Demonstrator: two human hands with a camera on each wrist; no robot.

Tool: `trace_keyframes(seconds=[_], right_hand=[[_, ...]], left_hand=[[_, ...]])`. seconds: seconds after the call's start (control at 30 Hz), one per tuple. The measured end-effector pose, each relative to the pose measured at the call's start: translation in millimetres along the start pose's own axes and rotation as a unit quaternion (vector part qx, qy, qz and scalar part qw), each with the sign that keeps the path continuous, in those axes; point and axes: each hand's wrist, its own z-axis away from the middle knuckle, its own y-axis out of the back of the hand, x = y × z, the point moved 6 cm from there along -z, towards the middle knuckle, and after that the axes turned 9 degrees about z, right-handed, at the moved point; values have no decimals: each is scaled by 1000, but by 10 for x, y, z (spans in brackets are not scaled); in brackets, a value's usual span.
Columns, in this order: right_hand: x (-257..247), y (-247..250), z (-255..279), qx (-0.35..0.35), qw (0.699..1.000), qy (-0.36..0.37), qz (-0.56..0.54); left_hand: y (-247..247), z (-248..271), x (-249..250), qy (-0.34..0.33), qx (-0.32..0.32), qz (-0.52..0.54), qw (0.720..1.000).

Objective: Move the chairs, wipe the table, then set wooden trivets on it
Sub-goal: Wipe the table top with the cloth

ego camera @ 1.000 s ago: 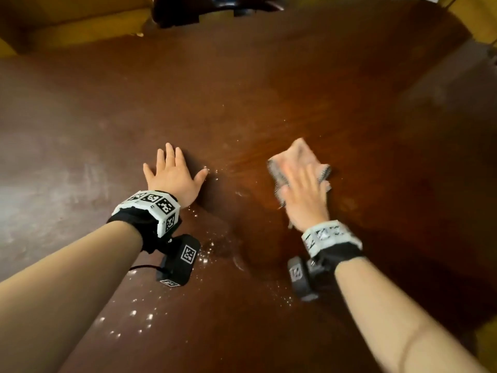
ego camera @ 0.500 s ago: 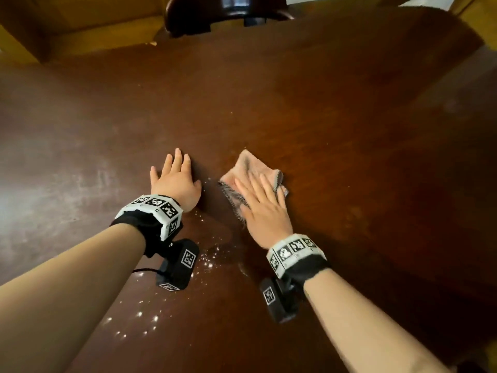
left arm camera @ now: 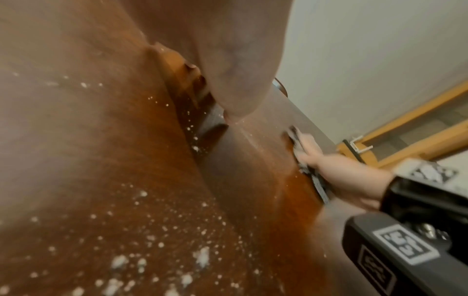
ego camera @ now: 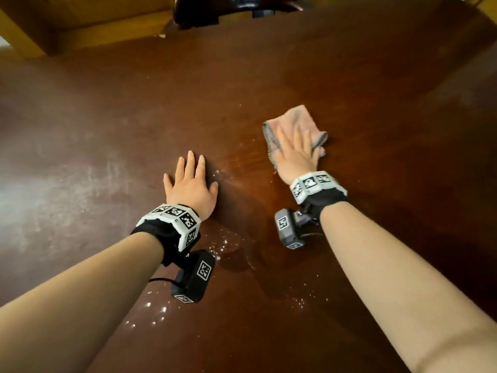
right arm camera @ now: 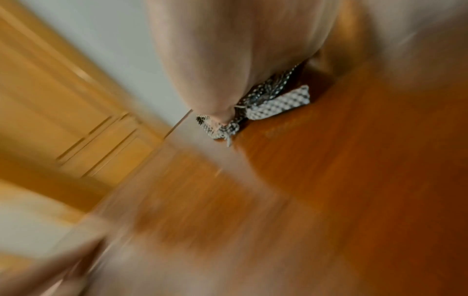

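Your right hand (ego camera: 295,152) lies flat, fingers straight, pressing the pink cloth (ego camera: 294,122) onto the table (ego camera: 269,63), right of frame centre. Your left hand (ego camera: 192,189) rests palm-down, fingers spread and holding nothing, at centre. White crumbs (ego camera: 158,309) speckle the wood at lower centre. Dark chair (ego camera: 236,9) at the top edge.

Dark reddish-brown table (ego camera: 269,76) with white specks (ego camera: 150,308); pink cloth (ego camera: 293,118) with black-and-white checked underside; wristbands (ego camera: 172,219) bearing black-and-white square markers.
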Motion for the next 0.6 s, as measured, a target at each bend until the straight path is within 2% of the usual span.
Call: trace_keyframes(seconds=[0.1,0.2,0.3,0.43,0.53,0.6], right_hand=[[-627,-144,275,12,992,119,51],[-665,-300,689,-6,983,176,53],[-153,-303,685,-16,991,126,34],[406,28,20,-5,1000,-22,-16],[267,359,-644,0,997,-73,-28],[-125,430,-901,3,999,-31,-13]], left_hand=[[11,-53,-5,-5,5,8,1000],[108,-216,-19,1,20,21,1000],[243,-459,20,-14,7,23,1000],[404,-752,24,-20,-7,7,1000],[481,-896,0,-18,15,-35,999],[497,-929,11,-38,31,-57,997]])
